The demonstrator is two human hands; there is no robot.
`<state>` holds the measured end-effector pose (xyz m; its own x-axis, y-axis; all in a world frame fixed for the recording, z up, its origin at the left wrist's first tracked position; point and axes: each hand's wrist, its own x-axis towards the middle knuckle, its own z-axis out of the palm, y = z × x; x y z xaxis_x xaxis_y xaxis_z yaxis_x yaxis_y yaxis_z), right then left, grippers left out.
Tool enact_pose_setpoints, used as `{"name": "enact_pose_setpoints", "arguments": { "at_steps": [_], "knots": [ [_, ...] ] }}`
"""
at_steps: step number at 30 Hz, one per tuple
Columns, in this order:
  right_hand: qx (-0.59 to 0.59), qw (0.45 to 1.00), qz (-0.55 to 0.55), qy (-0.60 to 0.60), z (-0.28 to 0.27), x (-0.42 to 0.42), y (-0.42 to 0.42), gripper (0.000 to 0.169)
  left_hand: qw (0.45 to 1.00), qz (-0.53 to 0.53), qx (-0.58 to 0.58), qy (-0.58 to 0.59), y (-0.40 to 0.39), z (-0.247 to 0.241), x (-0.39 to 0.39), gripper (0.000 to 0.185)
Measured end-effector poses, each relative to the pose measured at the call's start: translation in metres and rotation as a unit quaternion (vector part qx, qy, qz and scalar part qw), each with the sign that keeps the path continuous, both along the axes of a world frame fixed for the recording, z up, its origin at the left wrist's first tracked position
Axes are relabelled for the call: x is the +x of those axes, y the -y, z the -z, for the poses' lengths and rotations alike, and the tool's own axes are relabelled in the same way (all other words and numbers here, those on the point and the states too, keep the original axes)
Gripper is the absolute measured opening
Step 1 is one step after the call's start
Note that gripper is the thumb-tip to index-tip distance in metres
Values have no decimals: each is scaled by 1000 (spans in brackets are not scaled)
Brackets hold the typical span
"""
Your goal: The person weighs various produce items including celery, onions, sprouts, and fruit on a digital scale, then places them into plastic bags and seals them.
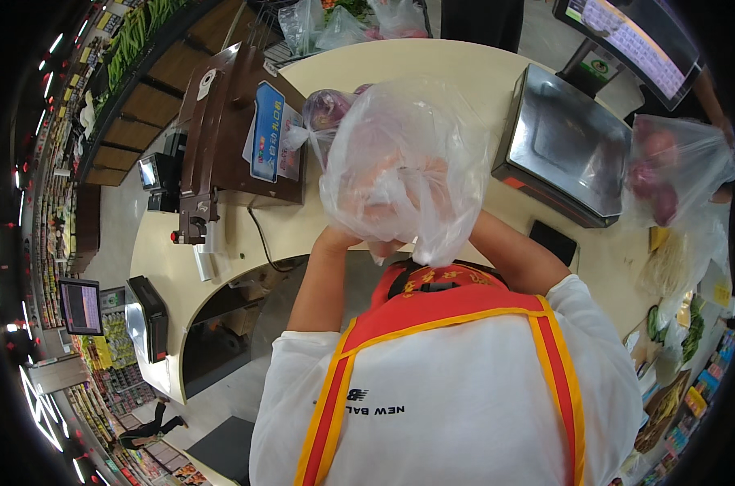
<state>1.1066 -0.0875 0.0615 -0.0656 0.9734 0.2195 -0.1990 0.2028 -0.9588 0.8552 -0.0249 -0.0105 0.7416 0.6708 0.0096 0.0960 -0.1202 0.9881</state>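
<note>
A clear plastic bag (458, 121) bulges up in front of my chest, above the counter. Both my hands are at its lower part, blurred by the film. My left hand (373, 212) grips the bag from the left, and my right hand (434, 176) grips it from the right. Loose ends of the film hang down towards my red apron (440, 304). What the bag contains is hard to make out. Just behind it on the left lies a knotted clear bag of purple onions (328, 109), partly hidden.
A brown bag-sealing machine (221, 121) stands left on the cream counter (319, 61). A steel-topped scale (568, 140) sits right, below a screen (640, 42), near a black phone-like device (552, 243). Another person's hand (722, 130) is by a bag of onions and red produce (659, 164).
</note>
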Motion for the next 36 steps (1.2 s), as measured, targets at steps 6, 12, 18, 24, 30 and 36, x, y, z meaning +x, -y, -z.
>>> {"name": "enact_pose_setpoints", "arguments": {
  "at_steps": [6, 12, 18, 24, 30, 36],
  "knots": [
    [15, 871, -60, 488, -67, -19, 3, 25, 894, -36, 412, -170, 24, -68, 44, 59],
    [300, 850, 118, 416, -92, -33, -18, 22, 936, -116, 311, -113, 29, -60, 39, 53],
    [75, 943, -227, 231, -26, -33, -57, 53, 987, -136, 79, 22, 6, -66, -3, 46],
    [111, 880, -161, 434, -59, -96, -32, 27, 981, -148, -83, 99, 8, -84, -60, 40],
    [134, 938, -200, 248, -40, -154, -64, 38, 940, -288, 184, 11, 31, -122, -108, 37],
    [273, 912, -146, 270, -8, -241, -103, 29, 875, -478, 44, 70, -4, -126, -175, 36]
  ]
}}
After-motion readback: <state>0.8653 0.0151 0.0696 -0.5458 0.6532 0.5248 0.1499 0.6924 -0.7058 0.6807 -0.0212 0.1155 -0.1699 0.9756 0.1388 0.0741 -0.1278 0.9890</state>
